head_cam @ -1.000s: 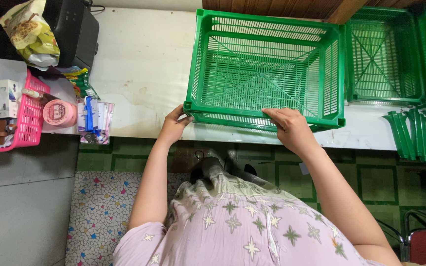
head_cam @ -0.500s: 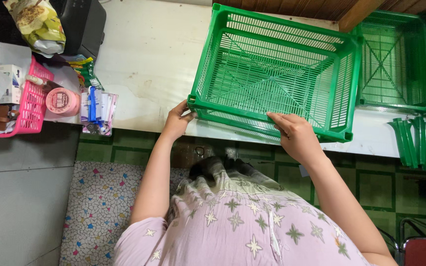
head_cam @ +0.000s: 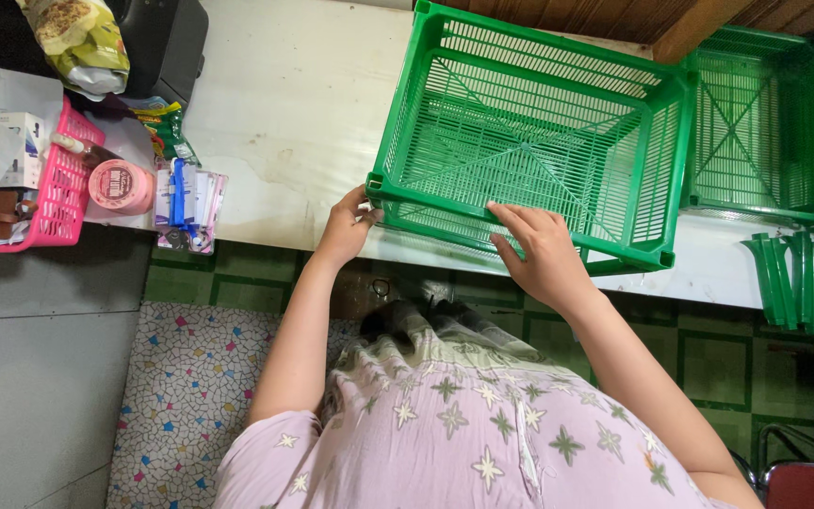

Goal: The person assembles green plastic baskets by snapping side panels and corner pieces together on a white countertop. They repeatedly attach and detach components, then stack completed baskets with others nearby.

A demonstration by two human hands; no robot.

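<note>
The green plastic basket point(head_cam: 529, 141) sat on the white bench point(head_cam: 284, 104), its near edge hanging just over the bench's front and its open top facing up. The left hand point(head_cam: 346, 226) gripped the basket's near left corner, fingers point(head_cam: 362, 203) clamped on the rim there. The right hand point(head_cam: 544, 250) lay over the near rim towards the middle, its fingers point(head_cam: 511, 215) spread apart and pressed flat on the slatted side wall rather than wrapped round it. Just beside the basket to the right stood a second green basket point(head_cam: 756, 123), and near that a bundle of green plastic legs point(head_cam: 798, 273) lay on the bench. Well apart at the left stood a pink basket point(head_cam: 58, 193) with small boxes, beside a round pink tub point(head_cam: 120, 184) and a blue packet point(head_cam: 179, 193)
</note>
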